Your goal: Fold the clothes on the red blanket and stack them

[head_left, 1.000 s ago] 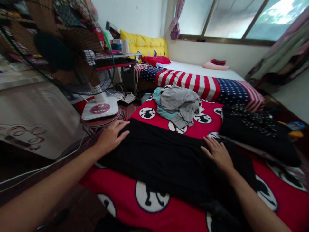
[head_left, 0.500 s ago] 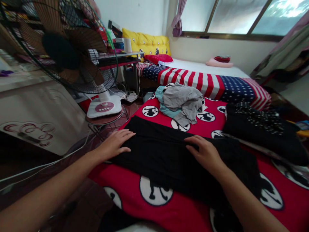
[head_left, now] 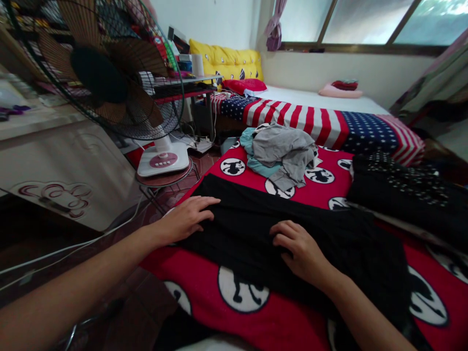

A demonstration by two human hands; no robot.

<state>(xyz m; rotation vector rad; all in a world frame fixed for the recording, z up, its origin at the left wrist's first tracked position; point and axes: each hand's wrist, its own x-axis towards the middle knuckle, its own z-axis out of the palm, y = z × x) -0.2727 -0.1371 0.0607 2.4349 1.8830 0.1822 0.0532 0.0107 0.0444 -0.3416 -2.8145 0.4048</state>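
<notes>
A long black garment, seemingly a pair of trousers (head_left: 241, 222), lies spread across a red blanket with round black-and-white figures (head_left: 197, 265). My left hand (head_left: 188, 218) rests on the garment's left end, fingers stretched and apart. Around its middle, my right hand (head_left: 300, 251) touches the cloth with bent fingers, and no fold shows pinched between them. The garment's right part is partly covered by my right forearm.
Beyond the garment sits a heap of grey and teal clothes (head_left: 285, 146). Folded black clothing (head_left: 398, 190) lies at the right. A fan (head_left: 161, 161) stands on a stool at the left, near a white cabinet (head_left: 66, 170). Another bed (head_left: 300, 117) is at the back.
My right hand has slid toward me and a little left over the black cloth, its fingers bending more. My left hand has shifted slightly right. The view has turned slightly left.
</notes>
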